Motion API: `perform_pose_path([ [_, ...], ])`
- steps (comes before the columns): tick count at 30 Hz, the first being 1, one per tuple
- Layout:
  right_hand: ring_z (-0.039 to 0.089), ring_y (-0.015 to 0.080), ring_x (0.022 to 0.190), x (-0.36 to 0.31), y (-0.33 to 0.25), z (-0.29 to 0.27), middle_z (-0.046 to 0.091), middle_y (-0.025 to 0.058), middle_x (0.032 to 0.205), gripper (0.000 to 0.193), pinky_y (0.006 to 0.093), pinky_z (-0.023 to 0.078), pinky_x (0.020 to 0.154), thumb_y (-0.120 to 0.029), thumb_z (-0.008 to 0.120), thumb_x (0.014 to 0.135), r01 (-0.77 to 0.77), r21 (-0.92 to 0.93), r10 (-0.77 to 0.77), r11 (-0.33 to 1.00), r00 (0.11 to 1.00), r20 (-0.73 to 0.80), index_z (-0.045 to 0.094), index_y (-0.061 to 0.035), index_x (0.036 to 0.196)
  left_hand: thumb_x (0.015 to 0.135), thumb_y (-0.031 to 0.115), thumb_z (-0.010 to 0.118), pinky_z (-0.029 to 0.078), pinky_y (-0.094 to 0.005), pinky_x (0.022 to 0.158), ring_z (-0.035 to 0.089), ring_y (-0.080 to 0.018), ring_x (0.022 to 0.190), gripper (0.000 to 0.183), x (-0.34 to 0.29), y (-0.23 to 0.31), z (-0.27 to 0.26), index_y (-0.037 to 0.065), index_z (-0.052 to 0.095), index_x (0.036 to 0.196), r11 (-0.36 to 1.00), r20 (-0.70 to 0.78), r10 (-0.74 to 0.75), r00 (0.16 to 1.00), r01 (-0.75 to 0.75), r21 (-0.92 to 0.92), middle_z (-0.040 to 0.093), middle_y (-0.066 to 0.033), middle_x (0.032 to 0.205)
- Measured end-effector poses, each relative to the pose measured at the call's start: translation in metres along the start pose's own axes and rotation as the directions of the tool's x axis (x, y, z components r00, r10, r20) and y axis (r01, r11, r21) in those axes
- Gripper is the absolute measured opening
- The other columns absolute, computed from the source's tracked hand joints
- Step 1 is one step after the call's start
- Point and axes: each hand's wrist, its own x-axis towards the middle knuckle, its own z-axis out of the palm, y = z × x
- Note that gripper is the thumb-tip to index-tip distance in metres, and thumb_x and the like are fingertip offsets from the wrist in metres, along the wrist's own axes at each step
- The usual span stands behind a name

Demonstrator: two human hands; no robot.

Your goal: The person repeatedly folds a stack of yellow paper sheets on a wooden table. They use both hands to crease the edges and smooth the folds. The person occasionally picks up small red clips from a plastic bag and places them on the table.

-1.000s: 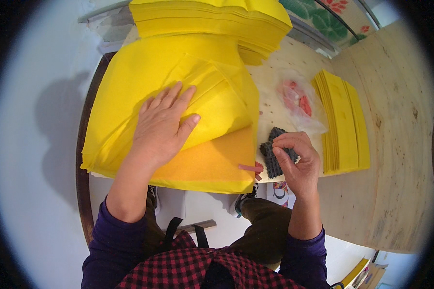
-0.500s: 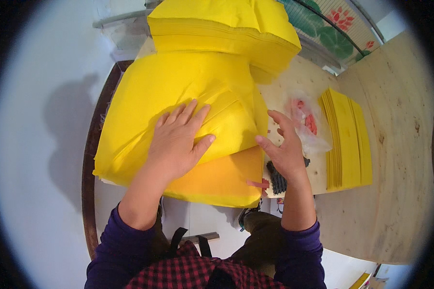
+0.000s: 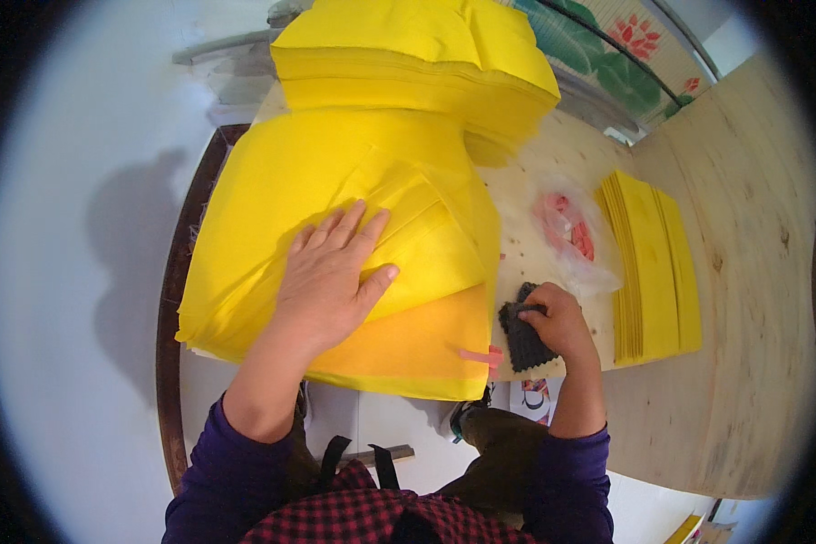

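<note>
My left hand [image 3: 322, 281] lies flat, fingers spread, on a creased, partly folded yellow cloth-like sheet [image 3: 254, 199] on top of a pile. Below the fold shows a more orange sheet [image 3: 417, 340] along the near edge. To the right of the pile, my right hand [image 3: 562, 322] is closed, thumb against fingers, on the upper part of a dark grey ribbed cloth [image 3: 528, 349] with a jagged edge. The cloth's lower end rests on the wooden table. A small red strip [image 3: 480, 355] sticks out at the pile's near right corner.
Behind the pile stands a tall stack of yellow sheets [image 3: 381, 77]. A clear plastic bag [image 3: 598, 272] with red strips [image 3: 567, 231] lies on the wooden table [image 3: 526, 204]. Beyond it is a folded yellow stack [image 3: 653, 272], next to an upright wooden panel [image 3: 743, 290] on the right.
My right hand has moved down and toward me, from the pile's right edge to the dark grey cloth, and has closed on it. The left hand stays flat on the yellow sheet.
</note>
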Motion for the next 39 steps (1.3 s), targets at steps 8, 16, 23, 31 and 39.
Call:
perform_pose_path([
  [8,0.061,0.0344,0.073,0.009,-0.017,-0.009,0.063,0.0156,0.083,0.027,0.0412,0.047,0.070,-0.027,0.071,0.088,-0.268,0.128,0.293,0.955,0.920,-0.259,0.066,-0.0009,0.083,0.098,0.045,0.050,0.023,-0.0505,0.117,0.035,-0.0358,0.142,0.061,0.001,0.000,0.000,0.012,0.041,0.149,1.000,-0.005,0.001,1.000,-0.001,0.017,0.038,-0.0185,0.154],
  [16,0.053,0.0319,0.121,0.037,-0.093,0.006,0.054,0.0153,0.135,0.053,0.0412,0.044,0.099,-0.022,0.081,0.075,0.056,0.352,0.046,0.934,0.960,-0.275,0.060,-0.0054,0.121,0.096,0.047,0.053,0.023,-0.0510,0.117,0.034,-0.0364,0.142,0.066,0.002,0.001,-0.003,0.011,0.040,0.149,1.000,0.019,-0.004,1.000,0.004,-0.014,0.037,-0.0197,0.154],
  [23,0.045,0.0290,0.134,0.052,-0.103,0.024,0.045,0.0145,0.148,0.085,0.0389,0.037,0.109,-0.030,0.086,0.069,0.063,0.271,-0.007,0.960,0.979,-0.202,0.047,-0.0080,0.142,0.093,0.049,0.055,0.023,-0.0507,0.116,0.034,-0.0376,0.142,0.071,0.002,0.001,-0.004,0.010,0.039,0.150,1.000,0.029,0.001,1.000,-0.001,-0.009,0.037,-0.0207,0.154],
  [31,0.037,0.0289,0.143,0.046,-0.091,0.020,0.039,0.0164,0.154,0.097,0.0402,0.034,0.113,-0.036,0.089,0.064,0.091,0.233,-0.061,0.968,0.989,-0.131,0.043,-0.0090,0.146,0.099,0.048,0.046,0.023,-0.0506,0.116,0.034,-0.0375,0.142,0.063,0.002,0.000,-0.001,0.013,0.040,0.150,1.000,0.014,-0.003,1.000,0.003,0.003,0.037,-0.0198,0.154],
  [39,0.034,0.0387,0.143,0.039,-0.089,-0.004,0.038,0.0225,0.153,0.090,0.0431,0.031,0.116,-0.030,0.088,0.062,0.164,0.432,-0.127,0.887,0.985,-0.113,0.049,-0.0113,0.141,0.098,0.047,0.047,0.023,-0.0506,0.116,0.036,-0.0374,0.141,0.063,0.002,-0.001,0.000,0.012,0.040,0.150,1.000,-0.005,0.008,1.000,-0.008,0.000,0.038,-0.0198,0.154],
])
